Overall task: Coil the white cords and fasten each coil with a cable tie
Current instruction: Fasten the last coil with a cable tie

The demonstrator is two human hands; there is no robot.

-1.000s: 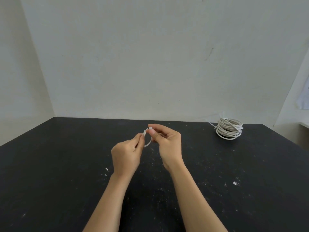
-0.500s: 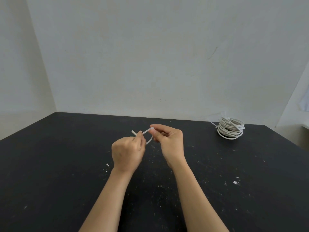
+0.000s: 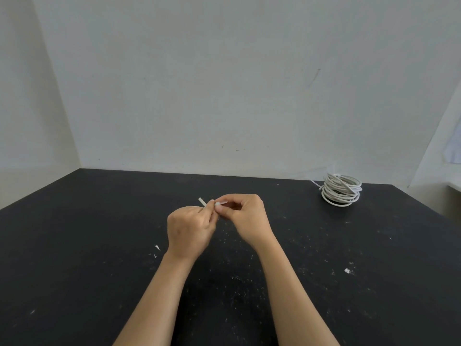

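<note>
Closer together, left hand (image 3: 190, 227), right hand (image 3: 245, 218) pinch tie (image 3: 202, 202).

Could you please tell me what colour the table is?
The table is black with white specks; head view.

Black table (image 3: 74, 245), matte, scuffed w/ pale specks all over. White cord coil (image 3: 341, 189) sits far right nr the back edge, loose end poking out left. Small white scrap (image 3: 157, 247) left of centre, bigger white fleck (image 3: 347, 270) front right
</note>
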